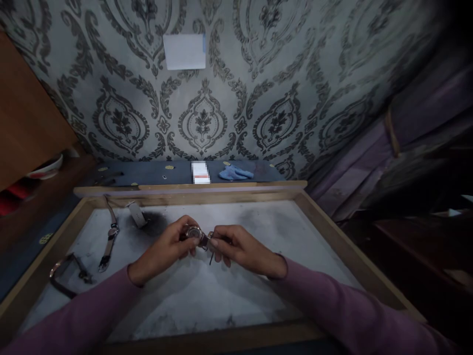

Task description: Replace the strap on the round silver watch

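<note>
Above the middle of a wood-rimmed white board (177, 305), my left hand (168, 245) grips a wristwatch (194, 233) by its round case, thumb on the front edge. My right hand (236, 246) is closed on the dark strap of the same watch, just right of the case. A thin dark end hangs down below the right fingers; whether it belongs to the strap I cannot tell. To the left lie a watch with a long strap (110, 239), a watch with a pale band (137, 215) standing on its side, and a curled dark-strapped watch (61, 276).
Behind the board's raised wooden rim (192, 195), a blue patterned surface holds a blurred-out white packet (200, 172) and a crumpled blue cloth (235, 172). A wooden cabinet (33, 108) stands at left. A purple curtain (362, 172) hangs at right.
</note>
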`<action>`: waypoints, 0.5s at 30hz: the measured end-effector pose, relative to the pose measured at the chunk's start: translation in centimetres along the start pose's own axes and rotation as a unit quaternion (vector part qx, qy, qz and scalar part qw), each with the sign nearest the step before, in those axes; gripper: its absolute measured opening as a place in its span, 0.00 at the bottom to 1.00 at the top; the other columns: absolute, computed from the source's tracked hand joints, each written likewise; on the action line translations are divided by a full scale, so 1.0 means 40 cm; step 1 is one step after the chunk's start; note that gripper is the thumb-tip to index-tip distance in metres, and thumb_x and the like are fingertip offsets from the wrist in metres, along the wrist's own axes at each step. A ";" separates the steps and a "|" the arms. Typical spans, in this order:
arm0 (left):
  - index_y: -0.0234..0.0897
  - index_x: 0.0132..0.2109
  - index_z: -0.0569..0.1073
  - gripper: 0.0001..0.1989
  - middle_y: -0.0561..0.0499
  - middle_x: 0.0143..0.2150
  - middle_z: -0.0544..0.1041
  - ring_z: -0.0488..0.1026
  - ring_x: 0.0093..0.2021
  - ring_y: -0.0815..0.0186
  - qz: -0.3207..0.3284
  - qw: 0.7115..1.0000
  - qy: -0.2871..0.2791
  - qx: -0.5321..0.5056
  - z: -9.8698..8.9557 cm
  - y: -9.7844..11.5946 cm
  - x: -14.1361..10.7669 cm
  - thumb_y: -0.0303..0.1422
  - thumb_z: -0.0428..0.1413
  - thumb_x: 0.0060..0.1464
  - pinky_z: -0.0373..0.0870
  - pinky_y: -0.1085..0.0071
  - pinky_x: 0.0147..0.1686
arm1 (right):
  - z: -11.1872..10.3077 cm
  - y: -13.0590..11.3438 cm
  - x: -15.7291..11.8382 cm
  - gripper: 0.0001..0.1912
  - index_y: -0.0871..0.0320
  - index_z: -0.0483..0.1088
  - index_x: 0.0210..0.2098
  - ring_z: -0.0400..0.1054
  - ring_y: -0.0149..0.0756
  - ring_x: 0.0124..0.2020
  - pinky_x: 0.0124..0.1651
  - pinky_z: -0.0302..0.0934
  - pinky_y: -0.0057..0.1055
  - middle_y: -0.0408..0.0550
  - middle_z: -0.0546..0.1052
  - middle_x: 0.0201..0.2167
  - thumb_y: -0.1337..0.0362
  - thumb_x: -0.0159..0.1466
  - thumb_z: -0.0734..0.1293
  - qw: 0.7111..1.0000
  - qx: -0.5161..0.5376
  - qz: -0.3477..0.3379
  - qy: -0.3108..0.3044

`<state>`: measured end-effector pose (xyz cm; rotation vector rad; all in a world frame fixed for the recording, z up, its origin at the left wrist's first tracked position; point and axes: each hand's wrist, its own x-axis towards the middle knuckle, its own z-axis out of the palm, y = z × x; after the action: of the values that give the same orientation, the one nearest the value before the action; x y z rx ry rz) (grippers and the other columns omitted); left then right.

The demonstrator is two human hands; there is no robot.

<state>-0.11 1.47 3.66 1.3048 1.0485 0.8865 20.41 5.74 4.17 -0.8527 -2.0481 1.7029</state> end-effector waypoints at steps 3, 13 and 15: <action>0.35 0.38 0.68 0.14 0.55 0.28 0.70 0.63 0.26 0.71 0.002 0.997 0.056 -0.051 0.000 0.000 0.008 0.39 0.62 0.52 0.54 0.76 0.24 | 0.013 -0.001 0.002 0.22 0.59 0.63 0.29 0.67 0.28 0.22 0.27 0.63 0.26 0.44 0.71 0.24 0.45 0.62 0.65 0.995 0.099 0.004 -0.017; 0.36 0.35 0.67 0.18 0.51 0.35 0.73 0.70 0.38 0.67 -0.051 0.966 0.101 -0.234 0.017 0.039 -0.008 0.41 0.66 0.47 0.65 0.77 0.31 | 0.004 -0.015 -0.014 0.17 0.59 0.64 0.27 0.62 0.28 0.24 0.28 0.58 0.25 0.40 0.66 0.22 0.54 0.65 0.63 0.996 -0.041 -0.085 0.009; 0.37 0.34 0.66 0.18 0.53 0.31 0.72 0.68 0.30 0.71 -0.044 0.971 0.091 -0.218 0.006 0.047 -0.011 0.41 0.66 0.48 0.62 0.79 0.26 | -0.017 -0.008 -0.017 0.17 0.59 0.63 0.26 0.61 0.26 0.22 0.25 0.57 0.24 0.39 0.66 0.21 0.54 0.65 0.63 0.995 -0.040 -0.075 0.059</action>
<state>0.09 1.14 5.58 0.8151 0.9733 1.1099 21.26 5.80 4.72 -0.7815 -2.0574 1.4659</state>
